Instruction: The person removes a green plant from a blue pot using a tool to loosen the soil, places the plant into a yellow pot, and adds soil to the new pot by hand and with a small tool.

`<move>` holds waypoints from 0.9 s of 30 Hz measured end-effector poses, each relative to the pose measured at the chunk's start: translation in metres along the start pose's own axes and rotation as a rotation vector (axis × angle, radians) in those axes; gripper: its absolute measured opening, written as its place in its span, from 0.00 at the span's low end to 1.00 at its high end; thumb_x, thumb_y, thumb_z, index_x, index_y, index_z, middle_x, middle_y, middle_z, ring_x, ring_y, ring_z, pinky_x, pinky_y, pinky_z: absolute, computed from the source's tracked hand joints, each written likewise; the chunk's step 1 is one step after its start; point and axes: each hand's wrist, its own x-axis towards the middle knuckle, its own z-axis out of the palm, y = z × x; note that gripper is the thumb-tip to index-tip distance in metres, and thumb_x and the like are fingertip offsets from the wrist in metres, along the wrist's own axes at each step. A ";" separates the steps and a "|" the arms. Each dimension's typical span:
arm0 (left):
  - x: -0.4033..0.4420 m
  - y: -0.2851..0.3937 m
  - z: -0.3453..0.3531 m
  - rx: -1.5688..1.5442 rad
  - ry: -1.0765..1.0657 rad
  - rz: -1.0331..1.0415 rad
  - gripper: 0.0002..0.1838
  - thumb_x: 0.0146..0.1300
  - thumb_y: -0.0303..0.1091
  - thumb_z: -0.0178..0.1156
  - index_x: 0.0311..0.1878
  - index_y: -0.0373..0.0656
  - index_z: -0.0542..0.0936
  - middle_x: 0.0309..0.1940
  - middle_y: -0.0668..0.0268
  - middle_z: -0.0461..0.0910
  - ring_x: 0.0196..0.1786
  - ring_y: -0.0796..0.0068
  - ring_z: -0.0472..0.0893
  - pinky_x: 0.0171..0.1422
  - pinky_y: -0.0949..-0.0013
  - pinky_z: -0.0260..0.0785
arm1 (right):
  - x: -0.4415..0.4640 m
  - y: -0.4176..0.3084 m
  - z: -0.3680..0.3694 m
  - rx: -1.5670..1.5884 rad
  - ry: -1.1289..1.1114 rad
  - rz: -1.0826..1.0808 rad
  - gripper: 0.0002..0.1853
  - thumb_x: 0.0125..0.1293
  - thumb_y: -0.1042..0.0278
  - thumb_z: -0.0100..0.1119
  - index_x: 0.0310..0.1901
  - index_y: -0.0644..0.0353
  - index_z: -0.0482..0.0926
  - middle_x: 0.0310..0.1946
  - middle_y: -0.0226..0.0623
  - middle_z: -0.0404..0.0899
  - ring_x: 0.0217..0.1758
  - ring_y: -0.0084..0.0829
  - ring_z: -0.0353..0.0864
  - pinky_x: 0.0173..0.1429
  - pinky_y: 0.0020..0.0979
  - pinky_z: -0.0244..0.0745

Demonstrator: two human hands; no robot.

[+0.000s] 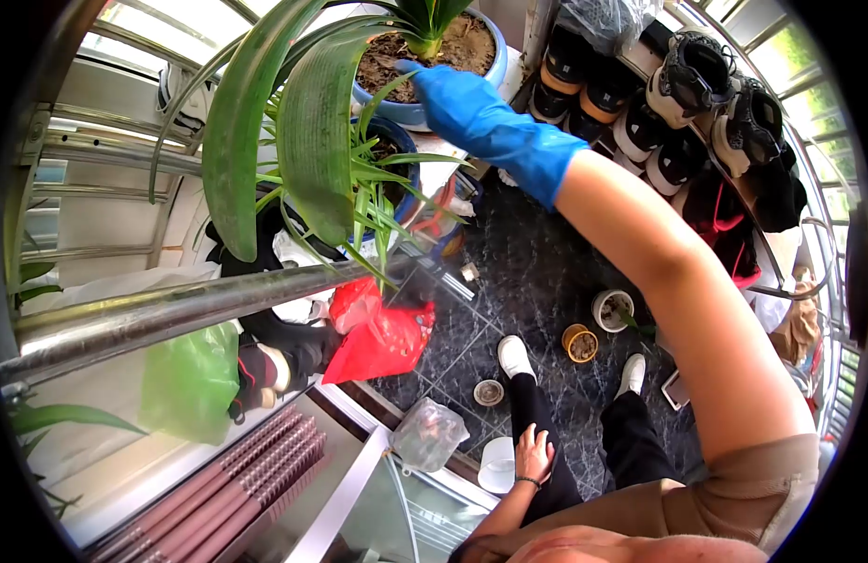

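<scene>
My right hand [459, 105], in a blue rubber glove, reaches over the rim of a blue flowerpot [496, 68]. One gloved digit points out at the soil [376, 66]; the other fingers look curled, and what they hold, if anything, is hidden. From that soil grows a plant with broad, long green leaves [317, 141]. Just below stands a second blue pot [410, 169] with a narrow-leaved plant [366, 202]. My left hand [534, 454] is bare and lies on my thigh, its fingers spread.
A metal rail [171, 314] crosses the left side. Shoes [692, 80] fill a rack at upper right. On the dark tiles stand small pots, including a white one [598, 305] and a yellow one [579, 357]. A red plastic bag [382, 342] hangs by the rail.
</scene>
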 end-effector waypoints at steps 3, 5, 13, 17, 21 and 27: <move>0.002 -0.005 -0.004 -0.026 0.009 -0.021 0.17 0.61 0.36 0.60 0.52 0.42 0.79 0.65 0.49 0.69 0.63 0.46 0.72 0.64 0.51 0.68 | 0.027 -0.027 0.004 0.025 -0.018 0.155 0.32 0.65 0.66 0.55 0.71 0.54 0.62 0.44 0.55 0.82 0.47 0.55 0.84 0.46 0.51 0.79; 0.001 -0.006 -0.009 -0.032 -0.009 -0.042 0.16 0.61 0.36 0.61 0.51 0.43 0.80 0.64 0.49 0.69 0.63 0.46 0.72 0.63 0.51 0.69 | 0.050 -0.022 0.023 0.046 0.120 0.240 0.30 0.66 0.63 0.53 0.68 0.62 0.62 0.41 0.58 0.83 0.45 0.56 0.84 0.45 0.53 0.79; -0.001 -0.010 -0.009 -0.085 0.003 -0.078 0.12 0.61 0.37 0.61 0.47 0.46 0.80 0.63 0.51 0.70 0.61 0.47 0.73 0.61 0.51 0.70 | 0.072 0.004 0.036 -0.122 0.038 0.130 0.23 0.72 0.66 0.45 0.65 0.64 0.66 0.39 0.56 0.83 0.43 0.55 0.84 0.46 0.51 0.79; 0.002 -0.008 -0.005 -0.046 0.003 -0.040 0.11 0.60 0.37 0.61 0.45 0.45 0.80 0.63 0.51 0.71 0.61 0.47 0.73 0.60 0.51 0.70 | 0.056 0.014 0.019 -0.107 -0.046 0.044 0.19 0.73 0.63 0.43 0.60 0.59 0.74 0.43 0.52 0.84 0.46 0.53 0.84 0.46 0.49 0.80; 0.002 -0.005 -0.005 -0.008 0.005 -0.020 0.12 0.59 0.37 0.62 0.45 0.46 0.80 0.63 0.51 0.71 0.61 0.48 0.73 0.59 0.51 0.70 | 0.039 0.027 0.014 -0.176 -0.091 -0.059 0.30 0.68 0.71 0.47 0.73 0.45 0.63 0.37 0.52 0.81 0.39 0.52 0.84 0.43 0.49 0.78; 0.003 0.001 0.005 0.029 0.009 0.008 0.12 0.58 0.37 0.62 0.45 0.46 0.80 0.63 0.50 0.71 0.62 0.48 0.73 0.60 0.51 0.70 | -0.004 0.050 -0.016 -0.282 -0.171 -0.192 0.36 0.64 0.79 0.50 0.74 0.43 0.63 0.42 0.49 0.80 0.42 0.51 0.84 0.44 0.48 0.79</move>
